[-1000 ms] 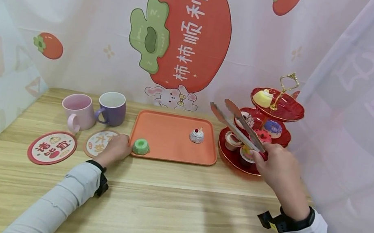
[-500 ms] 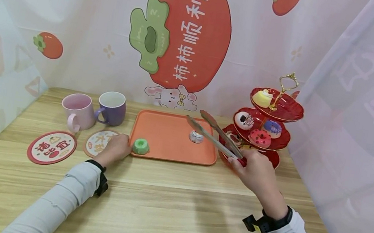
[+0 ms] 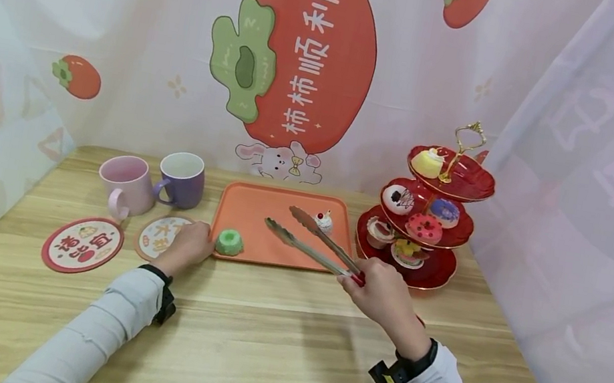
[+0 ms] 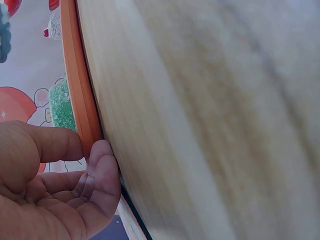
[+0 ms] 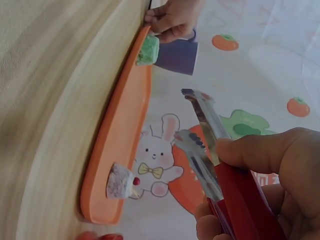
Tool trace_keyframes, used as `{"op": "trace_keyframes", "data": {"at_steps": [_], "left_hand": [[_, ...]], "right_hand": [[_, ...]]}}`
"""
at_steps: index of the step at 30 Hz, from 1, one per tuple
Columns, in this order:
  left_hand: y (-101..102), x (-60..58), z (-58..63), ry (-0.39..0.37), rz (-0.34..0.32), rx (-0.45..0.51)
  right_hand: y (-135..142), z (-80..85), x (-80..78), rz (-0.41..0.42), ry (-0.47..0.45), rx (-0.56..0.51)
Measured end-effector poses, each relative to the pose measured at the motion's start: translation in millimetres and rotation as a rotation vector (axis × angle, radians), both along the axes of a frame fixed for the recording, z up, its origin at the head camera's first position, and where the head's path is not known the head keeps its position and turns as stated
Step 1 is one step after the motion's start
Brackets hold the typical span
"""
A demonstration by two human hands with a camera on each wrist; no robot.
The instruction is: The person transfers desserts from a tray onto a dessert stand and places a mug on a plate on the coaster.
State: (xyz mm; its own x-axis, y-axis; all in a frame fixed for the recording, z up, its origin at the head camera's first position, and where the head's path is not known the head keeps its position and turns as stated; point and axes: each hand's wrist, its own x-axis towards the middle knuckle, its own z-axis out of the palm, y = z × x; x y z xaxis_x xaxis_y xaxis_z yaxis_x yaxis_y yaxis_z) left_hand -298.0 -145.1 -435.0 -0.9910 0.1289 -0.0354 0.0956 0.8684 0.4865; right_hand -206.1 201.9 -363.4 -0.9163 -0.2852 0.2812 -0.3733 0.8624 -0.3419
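My left hand (image 3: pixel 186 248) pinches the front left corner of an orange tray (image 3: pixel 255 210) between thumb and fingers. Beside those fingers, a green ring-shaped toy cake (image 3: pixel 229 243) sits in that corner of the tray. In my right hand (image 3: pixel 387 301) is a pair of metal tongs with red handles (image 5: pixel 245 200). Their tips are spread apart with nothing between them and hang over the middle of the tray in the head view. A white toy cake with a red cherry (image 5: pixel 119 182) stands at the tray's right side, partly behind the tongs in the head view.
A red three-tier stand (image 3: pixel 473 182) right of the tray bears a yellow cake (image 3: pixel 428 163), several doughnuts (image 3: pixel 424 229) and cupcakes (image 3: pixel 380 233). At left are a pink mug (image 3: pixel 130 189), a purple mug (image 3: pixel 186 185) and two round coasters (image 3: pixel 83 244). A printed cloth hangs behind.
My right hand has carried the tongs leftward and toward me, from in front of the tiered stand to over the tray. My left hand has stayed at the tray's corner.
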Motion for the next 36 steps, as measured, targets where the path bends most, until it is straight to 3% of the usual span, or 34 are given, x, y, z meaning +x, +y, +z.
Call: {"op": "trace_keyframes", "data": {"at_steps": [12, 22, 36], "left_hand": [[-0.4, 2.6, 4.8, 0.022, -0.012, -0.017], [-0.1, 0.8, 1.4, 0.028, -0.029, -0.029], [-1.0, 1.2, 1.9, 0.045, -0.031, -0.015]], "right_hand": [[-20.4, -16.5, -0.3, 0.042, 0.021, 0.028], [-35.0, -31.3, -3.1, 0.06, 0.084, 0.131], [-53.7, -37.6, -7.8, 0.101, -0.017, 0.106]]}}
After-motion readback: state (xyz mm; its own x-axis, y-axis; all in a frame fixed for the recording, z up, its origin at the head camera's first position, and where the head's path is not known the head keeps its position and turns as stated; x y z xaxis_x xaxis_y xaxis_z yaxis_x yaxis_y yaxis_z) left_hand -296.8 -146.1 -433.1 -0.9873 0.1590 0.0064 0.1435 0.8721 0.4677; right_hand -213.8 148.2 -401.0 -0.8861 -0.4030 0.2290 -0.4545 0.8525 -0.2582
